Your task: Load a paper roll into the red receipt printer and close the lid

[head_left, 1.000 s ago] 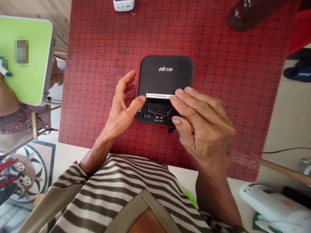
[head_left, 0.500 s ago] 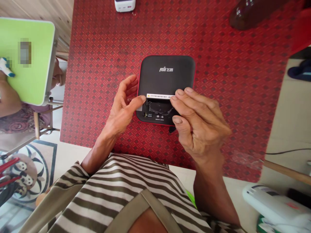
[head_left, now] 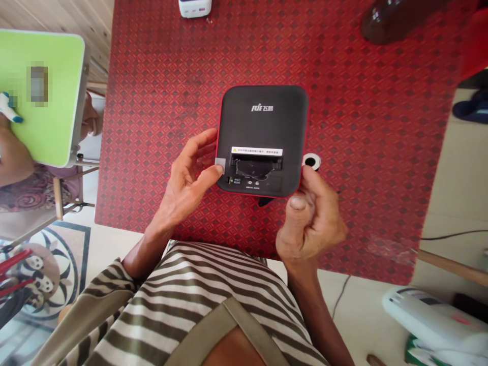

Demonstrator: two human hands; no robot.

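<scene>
A black receipt printer [head_left: 263, 127] with a red rim and a FEIE logo is in front of me. A white warning label lies above its dark slot, where a torn-edged black piece shows. My left hand [head_left: 194, 170] grips the printer's left side, thumb on a grey sticker [head_left: 220, 165] and fingers at the edge. My right hand [head_left: 314, 218] is at the lower right corner, its fingers curled and index fingertip against or close to the edge. What lies inside those fingers is hidden. Just beyond that fingertip is a white paper roll [head_left: 312, 161] with a dark core.
The red patterned table [head_left: 160, 91] bears a white device [head_left: 195, 7] at the far edge and a dark bottle [head_left: 381, 23] at far right. On the left, another person's arm [head_left: 13, 137] rests by a green table [head_left: 57, 122]. A white appliance [head_left: 427, 315] stands lower right.
My right hand has left the printer's top and moved down to its right corner, fingers curling in. The warning label and paper roll now show. My left thumb has slid down onto the sticker.
</scene>
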